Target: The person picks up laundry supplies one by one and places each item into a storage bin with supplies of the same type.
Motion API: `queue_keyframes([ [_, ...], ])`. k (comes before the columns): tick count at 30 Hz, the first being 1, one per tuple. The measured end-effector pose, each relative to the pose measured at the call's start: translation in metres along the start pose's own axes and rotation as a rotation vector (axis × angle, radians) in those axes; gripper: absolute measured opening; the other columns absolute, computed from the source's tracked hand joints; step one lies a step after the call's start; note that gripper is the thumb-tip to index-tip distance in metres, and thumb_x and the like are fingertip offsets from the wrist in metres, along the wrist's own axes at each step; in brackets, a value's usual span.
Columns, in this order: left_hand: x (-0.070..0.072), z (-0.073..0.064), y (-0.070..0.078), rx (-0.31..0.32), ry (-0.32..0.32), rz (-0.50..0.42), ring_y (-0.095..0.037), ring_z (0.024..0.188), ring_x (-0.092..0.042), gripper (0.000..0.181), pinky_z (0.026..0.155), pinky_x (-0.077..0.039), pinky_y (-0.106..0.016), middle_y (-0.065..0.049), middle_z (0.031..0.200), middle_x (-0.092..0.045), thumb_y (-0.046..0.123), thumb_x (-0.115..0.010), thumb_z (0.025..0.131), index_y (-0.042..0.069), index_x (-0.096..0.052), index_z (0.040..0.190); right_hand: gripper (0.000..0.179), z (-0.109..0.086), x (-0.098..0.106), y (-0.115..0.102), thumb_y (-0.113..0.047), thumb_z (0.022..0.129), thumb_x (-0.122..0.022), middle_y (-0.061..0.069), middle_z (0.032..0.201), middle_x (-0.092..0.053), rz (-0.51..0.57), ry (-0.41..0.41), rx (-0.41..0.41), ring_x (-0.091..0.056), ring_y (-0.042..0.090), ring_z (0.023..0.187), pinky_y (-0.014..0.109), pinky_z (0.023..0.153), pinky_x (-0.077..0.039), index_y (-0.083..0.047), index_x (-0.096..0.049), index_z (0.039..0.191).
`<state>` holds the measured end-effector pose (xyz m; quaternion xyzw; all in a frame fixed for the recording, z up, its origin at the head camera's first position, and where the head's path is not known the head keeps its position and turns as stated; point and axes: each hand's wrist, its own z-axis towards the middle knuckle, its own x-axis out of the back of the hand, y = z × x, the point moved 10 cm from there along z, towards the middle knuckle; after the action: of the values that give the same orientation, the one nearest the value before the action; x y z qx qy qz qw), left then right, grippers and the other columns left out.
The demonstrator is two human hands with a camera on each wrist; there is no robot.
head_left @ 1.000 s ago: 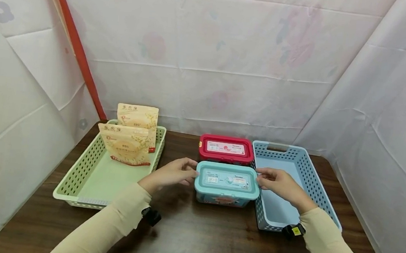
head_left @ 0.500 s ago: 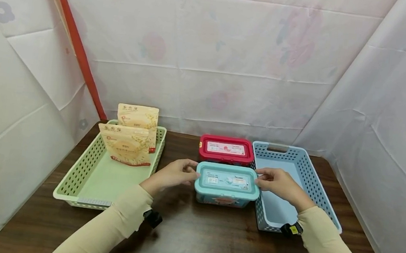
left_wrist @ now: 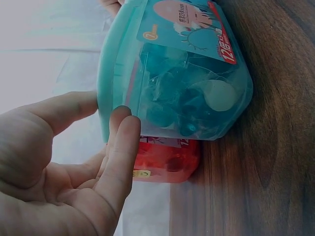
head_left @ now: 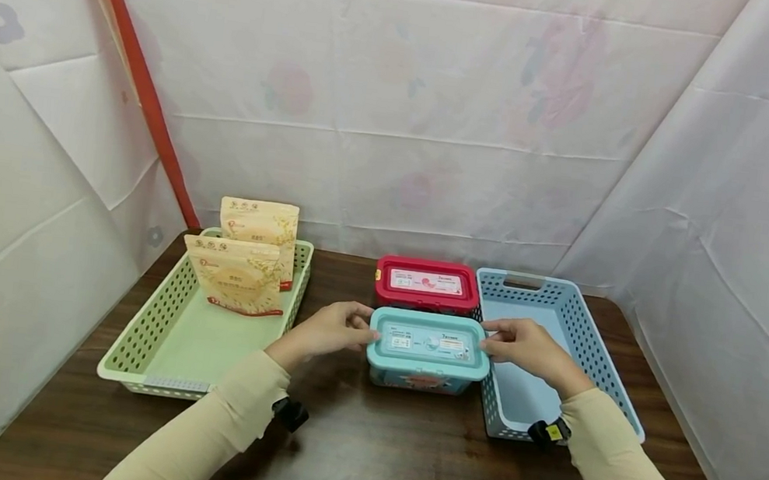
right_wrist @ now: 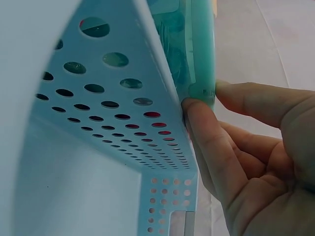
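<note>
A teal lidded plastic box (head_left: 426, 351) stands on the table, its see-through body showing rounded blue-green pods (left_wrist: 189, 110) inside. My left hand (head_left: 335, 329) pinches the left end of its lid, thumb at the lid's edge and fingers under the rim. At the lid's right end, my right hand (head_left: 522, 347) pinches the rim likewise, close beside the wall of the blue basket (head_left: 593, 356). In the right wrist view its fingertips (right_wrist: 197, 110) reach between that wall and the lid. Directly behind the teal box sits a similar red lidded box (head_left: 427, 282), partly hidden by it.
On the left stands a green perforated basket (head_left: 203, 358) holding a front cream pouch (head_left: 237, 277) and a back cream pouch (head_left: 261, 223), both upright. The dark wooden table (head_left: 397, 452) extends in front of the boxes. A white curtain (head_left: 370, 113) hangs behind.
</note>
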<state>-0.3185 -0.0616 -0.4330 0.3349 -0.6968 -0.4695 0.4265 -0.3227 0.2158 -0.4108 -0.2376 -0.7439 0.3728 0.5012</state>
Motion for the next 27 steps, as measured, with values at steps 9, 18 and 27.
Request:
queue_keyframes([
  [9,0.0,0.0,0.003,-0.022,0.006,0.052,-0.028,0.084,-0.07,0.05,0.08,-0.06,-0.044,-0.011,0.095,-0.066,0.016,-0.074,0.093,-0.006,-0.055,0.134,0.054,0.001,-0.001,-0.001,-0.02,0.097,-0.07,0.009,0.1,-0.07,-0.007,-0.006,0.006,-0.071,0.02,0.089,0.046,0.085,-0.058,0.008,-0.052,0.14],
  [18,0.001,0.001,0.004,-0.03,-0.006,0.065,-0.026,0.084,-0.068,0.049,0.08,-0.06,-0.044,-0.011,0.096,-0.064,0.017,-0.073,0.093,-0.006,-0.056,0.133,0.054,0.001,-0.001,0.0,-0.02,0.097,-0.07,0.009,0.101,-0.07,-0.005,-0.005,-0.015,-0.071,0.02,0.09,0.046,0.086,-0.058,0.007,-0.052,0.14],
  [27,0.01,-0.006,0.002,-0.011,-0.01,0.117,-0.027,0.086,-0.069,0.05,0.081,-0.059,-0.045,-0.011,0.099,-0.064,0.018,-0.073,0.094,-0.005,-0.055,0.135,0.054,0.005,-0.009,-0.006,-0.022,0.097,-0.07,0.01,0.105,-0.07,-0.008,-0.04,-0.013,-0.071,0.022,0.091,0.041,0.084,-0.059,0.005,-0.052,0.141],
])
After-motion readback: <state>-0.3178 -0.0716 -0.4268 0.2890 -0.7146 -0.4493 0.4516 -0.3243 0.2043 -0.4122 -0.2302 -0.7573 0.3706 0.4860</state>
